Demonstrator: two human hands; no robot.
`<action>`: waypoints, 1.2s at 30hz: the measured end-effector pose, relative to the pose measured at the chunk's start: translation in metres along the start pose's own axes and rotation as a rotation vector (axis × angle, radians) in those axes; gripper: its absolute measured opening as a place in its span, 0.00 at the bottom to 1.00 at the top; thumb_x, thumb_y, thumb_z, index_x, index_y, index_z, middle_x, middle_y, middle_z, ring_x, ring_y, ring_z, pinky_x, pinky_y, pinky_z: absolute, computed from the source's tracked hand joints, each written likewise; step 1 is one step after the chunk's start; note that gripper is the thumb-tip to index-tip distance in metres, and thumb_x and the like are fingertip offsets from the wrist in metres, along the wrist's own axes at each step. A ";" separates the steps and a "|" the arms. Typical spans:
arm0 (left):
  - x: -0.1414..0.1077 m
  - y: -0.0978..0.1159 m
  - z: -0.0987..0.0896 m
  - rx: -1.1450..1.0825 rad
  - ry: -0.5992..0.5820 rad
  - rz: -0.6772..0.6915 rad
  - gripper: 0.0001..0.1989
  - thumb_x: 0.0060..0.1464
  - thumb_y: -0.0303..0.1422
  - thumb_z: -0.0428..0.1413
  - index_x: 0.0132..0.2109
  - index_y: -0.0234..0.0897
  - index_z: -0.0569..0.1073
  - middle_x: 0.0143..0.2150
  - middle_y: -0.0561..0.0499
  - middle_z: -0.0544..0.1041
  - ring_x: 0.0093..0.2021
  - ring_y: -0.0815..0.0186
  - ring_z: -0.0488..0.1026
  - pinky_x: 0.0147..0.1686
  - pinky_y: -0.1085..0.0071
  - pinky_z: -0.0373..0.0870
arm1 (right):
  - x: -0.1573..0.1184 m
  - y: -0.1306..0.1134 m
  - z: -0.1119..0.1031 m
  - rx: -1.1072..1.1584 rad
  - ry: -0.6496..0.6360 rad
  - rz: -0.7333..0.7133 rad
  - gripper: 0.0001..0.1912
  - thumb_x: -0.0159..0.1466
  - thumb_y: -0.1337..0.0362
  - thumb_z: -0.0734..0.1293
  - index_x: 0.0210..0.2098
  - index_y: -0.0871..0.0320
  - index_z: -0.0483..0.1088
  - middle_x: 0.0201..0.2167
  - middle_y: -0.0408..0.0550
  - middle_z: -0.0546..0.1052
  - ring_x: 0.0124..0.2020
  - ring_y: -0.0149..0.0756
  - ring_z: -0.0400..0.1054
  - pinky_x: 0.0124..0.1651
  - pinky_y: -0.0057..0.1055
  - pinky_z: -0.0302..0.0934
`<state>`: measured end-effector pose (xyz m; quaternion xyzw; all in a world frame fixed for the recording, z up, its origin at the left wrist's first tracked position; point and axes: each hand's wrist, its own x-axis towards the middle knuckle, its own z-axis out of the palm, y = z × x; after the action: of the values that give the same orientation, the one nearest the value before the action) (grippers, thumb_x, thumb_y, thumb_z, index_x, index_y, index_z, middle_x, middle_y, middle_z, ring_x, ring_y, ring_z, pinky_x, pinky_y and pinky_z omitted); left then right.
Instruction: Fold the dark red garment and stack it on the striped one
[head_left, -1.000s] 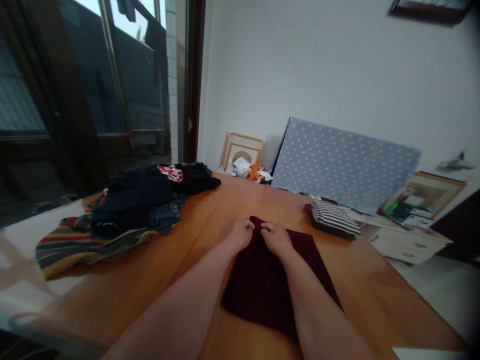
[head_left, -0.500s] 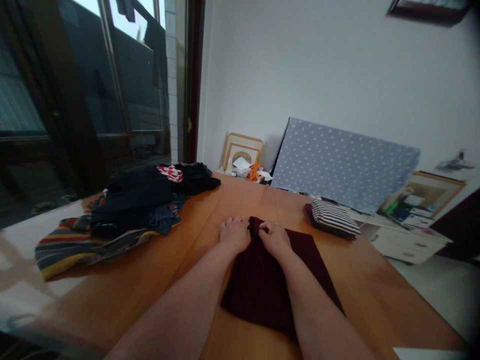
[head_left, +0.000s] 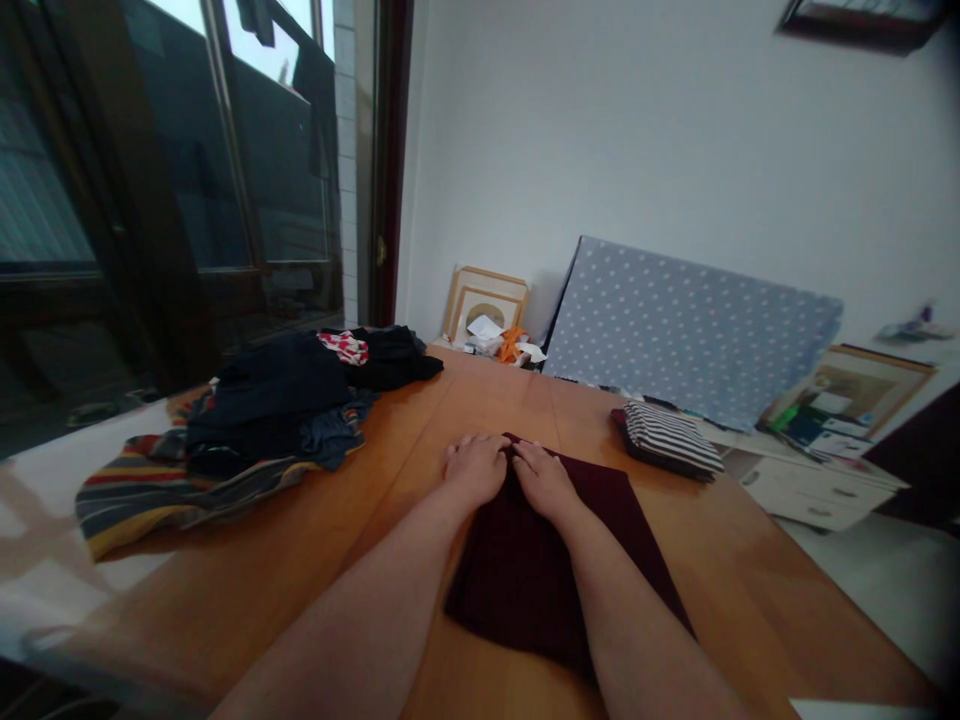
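Observation:
A dark maroon garment (head_left: 525, 580) lies flat on the wooden table (head_left: 390, 530), folded into a roughly four-sided shape. At its far left corner rests my left hand (head_left: 477, 468), its fingers curled at the cloth's edge; whether they pinch the fabric is hidden. My right hand (head_left: 546, 482) lies palm down on the top part of the garment, close beside the left, with its fingers stretched out over the cloth. Both forearms reach in from the near edge, the right one crossing the garment.
Loose clothes (head_left: 262, 400), dark and striped, are heaped at the left. A folded stack with a striped top (head_left: 671, 438) sits at the right. Behind the table stand a dotted grey-blue board (head_left: 690, 330), picture frames (head_left: 487, 300) and a white drawer cabinet (head_left: 810, 490).
My right hand's fingers have gone from pinching a raised fold to lying flatter on the cloth. The bunched fabric between the hands is lower and smoother.

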<state>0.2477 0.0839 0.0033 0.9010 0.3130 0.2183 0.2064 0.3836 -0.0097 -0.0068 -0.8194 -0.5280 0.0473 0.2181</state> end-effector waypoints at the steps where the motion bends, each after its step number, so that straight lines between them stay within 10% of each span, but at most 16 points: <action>1: -0.001 0.001 0.001 0.011 -0.020 0.049 0.21 0.65 0.36 0.44 0.60 0.53 0.72 0.66 0.53 0.69 0.66 0.52 0.60 0.63 0.45 0.54 | 0.002 0.002 -0.001 0.027 0.049 0.017 0.25 0.71 0.58 0.53 0.64 0.51 0.66 0.66 0.47 0.66 0.69 0.42 0.54 0.71 0.47 0.43; 6: -0.006 0.001 0.008 0.144 -0.160 0.094 0.26 0.64 0.39 0.45 0.67 0.51 0.65 0.73 0.52 0.58 0.74 0.43 0.40 0.64 0.30 0.28 | 0.004 0.012 -0.001 0.029 0.088 0.078 0.26 0.67 0.64 0.56 0.63 0.59 0.68 0.65 0.53 0.68 0.68 0.43 0.58 0.71 0.43 0.45; 27: -0.018 0.013 0.010 0.161 -0.311 0.212 0.34 0.65 0.53 0.39 0.73 0.45 0.55 0.75 0.46 0.48 0.75 0.47 0.38 0.64 0.32 0.19 | 0.010 0.029 -0.013 0.239 0.261 0.220 0.28 0.70 0.55 0.53 0.61 0.64 0.69 0.60 0.56 0.72 0.62 0.37 0.66 0.64 0.33 0.56; 36: -0.015 0.010 0.012 0.169 -0.331 0.229 0.35 0.65 0.54 0.39 0.73 0.44 0.54 0.76 0.45 0.47 0.75 0.46 0.37 0.63 0.30 0.19 | -0.061 0.068 -0.051 -0.001 0.134 0.287 0.28 0.71 0.52 0.55 0.61 0.63 0.69 0.63 0.60 0.68 0.68 0.48 0.58 0.68 0.43 0.48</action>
<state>0.2488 0.0640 -0.0055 0.9683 0.1877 0.0622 0.1525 0.4301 -0.1033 0.0017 -0.8879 -0.3898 0.0230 0.2431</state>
